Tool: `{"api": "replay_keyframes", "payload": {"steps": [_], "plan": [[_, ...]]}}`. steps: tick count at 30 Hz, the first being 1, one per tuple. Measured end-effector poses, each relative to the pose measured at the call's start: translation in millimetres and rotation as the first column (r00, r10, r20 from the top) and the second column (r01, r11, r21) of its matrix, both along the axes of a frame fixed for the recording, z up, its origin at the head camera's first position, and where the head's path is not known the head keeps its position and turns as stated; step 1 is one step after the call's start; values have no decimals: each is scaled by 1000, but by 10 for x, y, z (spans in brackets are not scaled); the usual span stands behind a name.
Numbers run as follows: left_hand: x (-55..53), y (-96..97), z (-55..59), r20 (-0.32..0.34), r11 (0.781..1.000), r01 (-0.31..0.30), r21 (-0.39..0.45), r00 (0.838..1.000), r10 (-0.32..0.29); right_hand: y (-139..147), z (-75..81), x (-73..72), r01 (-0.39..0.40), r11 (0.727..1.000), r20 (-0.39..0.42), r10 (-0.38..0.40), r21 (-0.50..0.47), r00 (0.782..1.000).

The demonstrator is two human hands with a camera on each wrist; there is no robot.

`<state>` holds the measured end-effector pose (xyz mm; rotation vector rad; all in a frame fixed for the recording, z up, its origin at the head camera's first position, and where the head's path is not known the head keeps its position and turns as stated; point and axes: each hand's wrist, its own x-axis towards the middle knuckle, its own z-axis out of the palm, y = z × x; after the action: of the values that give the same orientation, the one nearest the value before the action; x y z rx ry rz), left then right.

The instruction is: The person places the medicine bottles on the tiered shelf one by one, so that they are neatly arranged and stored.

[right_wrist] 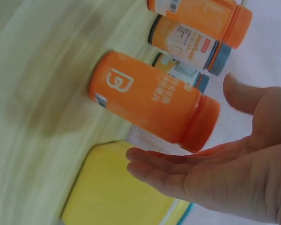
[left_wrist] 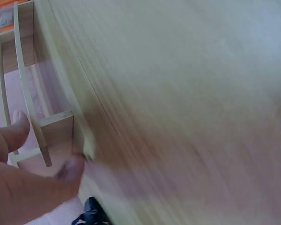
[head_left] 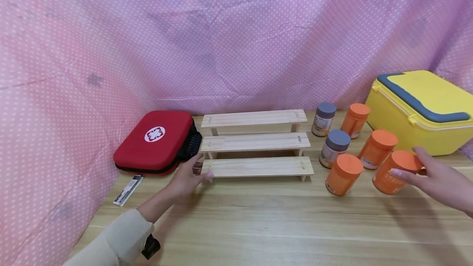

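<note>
My left hand (head_left: 186,177) is at the left end of a pale wooden rack (head_left: 258,167) with three stepped boards. Its thumb and fingers straddle the end of the lowest board (left_wrist: 25,79), thumb in front, with a gap showing in the left wrist view. On the right, my right hand (head_left: 439,175) reaches around the lid of an orange jar (head_left: 391,177). In the right wrist view its fingers (right_wrist: 164,171) are extended below the lid and the thumb is spread above. That jar (right_wrist: 145,98) stands upright on the table.
More orange jars (head_left: 343,177) and two grey-lidded jars (head_left: 334,147) stand right of the rack. Behind them is a yellow box (head_left: 425,114) with a blue-edged lid. A red first-aid case (head_left: 155,143) and a small white packet (head_left: 128,190) lie left. A pink dotted cloth (head_left: 236,44) hangs behind.
</note>
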<state>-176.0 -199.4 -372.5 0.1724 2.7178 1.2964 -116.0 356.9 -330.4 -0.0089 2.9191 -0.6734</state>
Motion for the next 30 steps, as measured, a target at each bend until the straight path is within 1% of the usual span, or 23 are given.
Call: {"api": "replay_keyframes", "payload": {"steps": [3, 7, 9, 15, 19, 24, 26, 27, 29, 30], "plan": [[-27, -11, -32, 34, 998, 11, 69, 999, -13, -11, -74, 16, 2, 999, -61, -5, -51, 998], [-51, -36, -66, 71, 991, 7, 137, 997, -16, -23, -119, 30, 40, 997, -81, -45, -60, 996], [-57, -45, -80, 80, 988, 1, 155, 997, -13, -32, -127, 35, 58, 996, -76, -63, -68, 995], [-70, -52, -114, 93, 979, -24, 204, 996, 5, -64, -159, 56, 94, 989, -100, -106, -114, 989], [-68, -59, -124, 116, 966, -29, 256, 993, -1, -72, -164, 74, 113, 984, -125, -131, -139, 984], [-66, -67, -129, 128, 958, -36, 284, 992, -1, -50, -157, 89, 131, 978, -144, -155, -163, 977], [-67, -67, -133, 131, 957, -37, 288, 991, -1, -30, -150, 96, 134, 971, -150, -165, -198, 975], [-67, -67, -132, 135, 956, -39, 289, 991, 0, -22, -146, 98, 126, 964, -165, -168, -236, 972], [-68, -66, -128, 142, 957, -44, 287, 990, 3, -19, -109, 101, 103, 947, -219, -175, -305, 960], [-68, -65, -127, 147, 957, -47, 287, 989, 4, -14, -84, 101, 84, 933, -252, -180, -349, 951]]}}
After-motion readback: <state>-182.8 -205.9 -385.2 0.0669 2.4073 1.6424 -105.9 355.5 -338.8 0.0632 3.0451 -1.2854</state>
